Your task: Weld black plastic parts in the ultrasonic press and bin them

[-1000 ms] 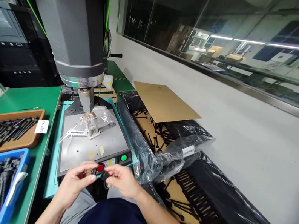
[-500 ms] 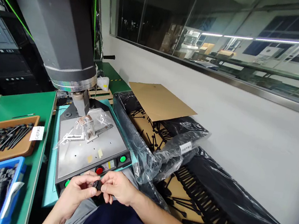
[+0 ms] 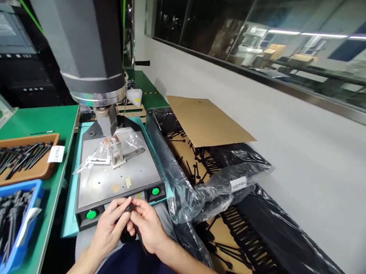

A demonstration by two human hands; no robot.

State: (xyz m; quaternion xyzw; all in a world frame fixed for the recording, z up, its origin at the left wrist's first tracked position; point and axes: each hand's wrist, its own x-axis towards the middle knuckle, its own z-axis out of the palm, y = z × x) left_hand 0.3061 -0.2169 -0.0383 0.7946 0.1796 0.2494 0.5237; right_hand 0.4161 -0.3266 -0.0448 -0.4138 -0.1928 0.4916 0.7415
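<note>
My left hand (image 3: 113,223) and my right hand (image 3: 148,227) meet in front of the machine base, close to my lap. Both are closed at the fingertips on one small black ribbed stick (image 3: 141,241) with a wider head. The head is mostly hidden between the fingers, while the shaft slants down beneath my right palm. Just beyond the hands lies the metal plate (image 3: 96,195) of a press. On that plate stands a fixture (image 3: 116,153) partly wrapped in clear plastic, under the press's metal tip (image 3: 107,119).
Green buttons (image 3: 91,214) flank the base's front. At left, an orange tray (image 3: 49,170) and a blue bin (image 3: 23,241) hold black sticks on a green table (image 3: 51,208). At right, plastic-lined boxes (image 3: 219,255) contain more sticks; cardboard (image 3: 209,125) covers the back one.
My view has shifted, so the scene sits a little further right. My hands have drawn closer together, and the stick's shaft now shows below my right hand. The red button is now hidden.
</note>
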